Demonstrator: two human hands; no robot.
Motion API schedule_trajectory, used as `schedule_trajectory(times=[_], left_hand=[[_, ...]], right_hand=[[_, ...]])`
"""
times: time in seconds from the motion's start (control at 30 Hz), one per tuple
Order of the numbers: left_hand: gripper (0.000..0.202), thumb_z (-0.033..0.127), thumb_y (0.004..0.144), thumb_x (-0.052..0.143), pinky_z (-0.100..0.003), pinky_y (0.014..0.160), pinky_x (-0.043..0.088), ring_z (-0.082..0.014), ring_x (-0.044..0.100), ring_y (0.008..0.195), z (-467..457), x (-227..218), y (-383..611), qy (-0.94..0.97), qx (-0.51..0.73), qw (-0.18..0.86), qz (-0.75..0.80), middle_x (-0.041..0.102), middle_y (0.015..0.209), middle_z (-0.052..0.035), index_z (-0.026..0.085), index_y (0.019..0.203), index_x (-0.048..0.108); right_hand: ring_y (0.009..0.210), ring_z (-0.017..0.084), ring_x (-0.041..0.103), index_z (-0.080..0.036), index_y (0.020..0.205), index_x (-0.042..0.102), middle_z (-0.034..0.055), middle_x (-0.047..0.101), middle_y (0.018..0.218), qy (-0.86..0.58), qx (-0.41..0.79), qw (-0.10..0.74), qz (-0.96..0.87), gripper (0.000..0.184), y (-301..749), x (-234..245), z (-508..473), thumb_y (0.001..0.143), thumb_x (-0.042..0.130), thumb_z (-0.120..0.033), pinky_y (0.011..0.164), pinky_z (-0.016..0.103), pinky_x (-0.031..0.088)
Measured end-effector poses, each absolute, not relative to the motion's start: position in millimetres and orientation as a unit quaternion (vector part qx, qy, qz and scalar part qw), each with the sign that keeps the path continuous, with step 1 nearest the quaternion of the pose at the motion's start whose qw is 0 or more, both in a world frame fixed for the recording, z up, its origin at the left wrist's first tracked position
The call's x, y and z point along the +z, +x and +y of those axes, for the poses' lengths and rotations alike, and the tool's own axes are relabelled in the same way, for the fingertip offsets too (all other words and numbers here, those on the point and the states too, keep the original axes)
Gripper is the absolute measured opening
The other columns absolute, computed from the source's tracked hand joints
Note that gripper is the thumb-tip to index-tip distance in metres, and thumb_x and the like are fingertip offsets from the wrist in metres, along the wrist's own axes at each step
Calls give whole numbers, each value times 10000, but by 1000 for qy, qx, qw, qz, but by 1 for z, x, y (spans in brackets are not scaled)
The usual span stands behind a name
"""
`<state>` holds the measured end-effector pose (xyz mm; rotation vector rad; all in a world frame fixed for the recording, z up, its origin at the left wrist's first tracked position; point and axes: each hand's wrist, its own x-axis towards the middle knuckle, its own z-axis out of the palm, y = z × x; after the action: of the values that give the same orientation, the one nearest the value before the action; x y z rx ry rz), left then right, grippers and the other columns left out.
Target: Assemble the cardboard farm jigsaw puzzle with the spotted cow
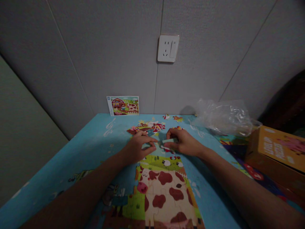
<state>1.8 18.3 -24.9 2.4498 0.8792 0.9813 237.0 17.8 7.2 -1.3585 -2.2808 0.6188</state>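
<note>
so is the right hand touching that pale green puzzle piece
Touching. The head view shows the right hand with its fingers on the pale green puzzle piece.

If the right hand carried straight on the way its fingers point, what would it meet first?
The right hand points leftward. Beyond the pale green puzzle piece in its fingers, it would probably meet the left hand first, though depth is hard to judge from this view.

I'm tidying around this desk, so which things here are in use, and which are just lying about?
In use: left hand, right hand holding a green piece, farm jigsaw, loose pieces, picture card.

Lying about: plastic bag, cardboard box.
</note>
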Motion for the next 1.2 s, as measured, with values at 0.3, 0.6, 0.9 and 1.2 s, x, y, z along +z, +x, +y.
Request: schedule_trajectory(times=[0.3, 0.6, 0.9, 1.2], left_hand=[[138, 251, 790, 657, -317, 817, 491, -186, 643, 860, 20, -24, 3, 801, 414, 194, 387, 701, 824, -34, 181, 905, 688], [449, 266, 795, 566, -241, 568, 515, -142, 655, 586, 39, -29, -5, 576, 552, 334, 502, 595, 640, 33, 96, 1207, 510], [323, 265, 791, 584, -252, 572, 523, -125, 636, 578, 43, -37, -8, 617, 514, 286, 523, 652, 810, -39, 127, 1082, 610], [195, 120, 795, 543, -221, 570, 424, -70, 473, 543, 32, -30, -4, 749, 441, 179, 461, 600, 860, -29, 151, 892, 709]], right_hand=[[663, 144, 554, -179, 1057, 620, 42, 668, 816, -444, 249, 310, -803, 273, 219, -5, 12, 882, 540, -374, 628, 269, 412], [832, 270, 629, -89, 1064, 676, 224, 652, 988, -710, -15, 185, -679, 421, 271, -18, 46, 876, 533, -437, 749, 360, 451], [871, 230, 620, -115, 1159, 648, 142, 659, 1024, -619, 73, 225, -749, 486, 253, -19, 43, 793, 656, -434, 836, 341, 466], [869, 241, 604, -92, 1046, 683, 174, 609, 1018, -638, 74, 192, -742, 397, 255, -18, 41, 763, 633, -366, 876, 380, 450]])
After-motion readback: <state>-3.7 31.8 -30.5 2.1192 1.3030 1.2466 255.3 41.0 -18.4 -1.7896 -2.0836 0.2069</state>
